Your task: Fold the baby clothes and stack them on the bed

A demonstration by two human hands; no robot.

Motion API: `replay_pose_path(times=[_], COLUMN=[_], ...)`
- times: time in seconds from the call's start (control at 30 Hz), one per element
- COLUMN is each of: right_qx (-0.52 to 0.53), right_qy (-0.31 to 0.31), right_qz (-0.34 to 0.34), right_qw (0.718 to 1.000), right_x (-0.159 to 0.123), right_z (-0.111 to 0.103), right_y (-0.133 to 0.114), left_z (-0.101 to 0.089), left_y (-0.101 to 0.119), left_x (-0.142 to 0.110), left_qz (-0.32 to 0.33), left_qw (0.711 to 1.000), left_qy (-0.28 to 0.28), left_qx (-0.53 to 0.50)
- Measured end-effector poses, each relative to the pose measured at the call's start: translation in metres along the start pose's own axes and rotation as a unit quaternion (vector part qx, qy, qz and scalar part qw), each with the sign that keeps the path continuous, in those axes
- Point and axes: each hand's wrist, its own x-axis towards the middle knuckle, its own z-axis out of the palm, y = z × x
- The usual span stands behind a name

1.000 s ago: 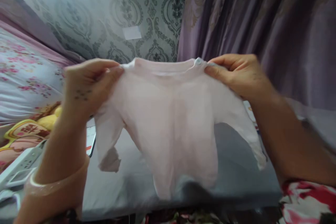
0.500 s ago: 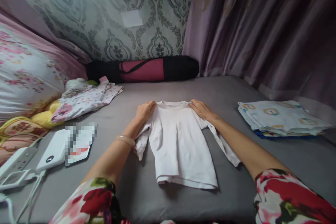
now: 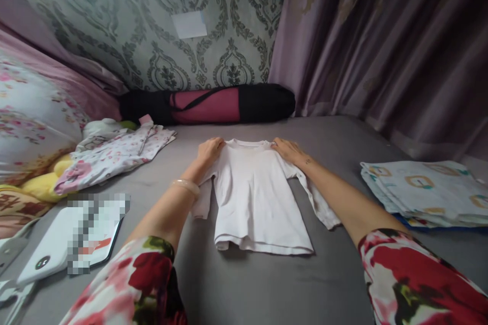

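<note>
A small white long-sleeved shirt lies spread on the grey bed sheet, its collar facing away from me and its hem toward me. At its left shoulder, my left hand has its fingers closed on the fabric. My right hand grips the opposite shoulder beside the collar in the same way. Both sleeves trail down beneath or beside my forearms. A few soft creases run along the shirt's front, and the hem layers are slightly offset.
Folded patterned cloth is stacked at right. On the left lie a floral garment, a white power bank, a phone partly blurred out, and cables. A black and pink long bag rests against the wall.
Both hands, still on the shoulders, have shifted slightly away from me with the shirt. The hem sits higher in view and the sleeves hang a little differently. The camera view has also shifted.
</note>
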Motion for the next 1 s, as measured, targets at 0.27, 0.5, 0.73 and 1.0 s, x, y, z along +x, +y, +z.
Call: replay_pose_path(times=[0.27, 0.5, 0.73, 1.0], right_qx=[0.032, 0.034, -0.026, 0.116], right_qy=[-0.037, -0.028, 0.105, 0.044], right_qz=[0.03, 0.051, 0.055, 0.047], right_qw=[0.998, 0.998, 0.993, 0.991], right_x=[0.029, 0.046, 0.037, 0.039], right_z=[0.008, 0.02, 0.039, 0.022], right_y=[0.0, -0.015, -0.024, -0.006], left_z=[0.017, 0.025, 0.043, 0.035], left_y=[-0.005, 0.009, 0.016, 0.022], left_x=[0.031, 0.043, 0.029, 0.026], left_qz=[-0.079, -0.056, -0.014, -0.033], left_qw=[0.991, 0.988, 0.999, 0.995], left_qy=[-0.095, -0.104, 0.035, -0.065], left_qx=[-0.056, -0.104, 0.011, 0.071])
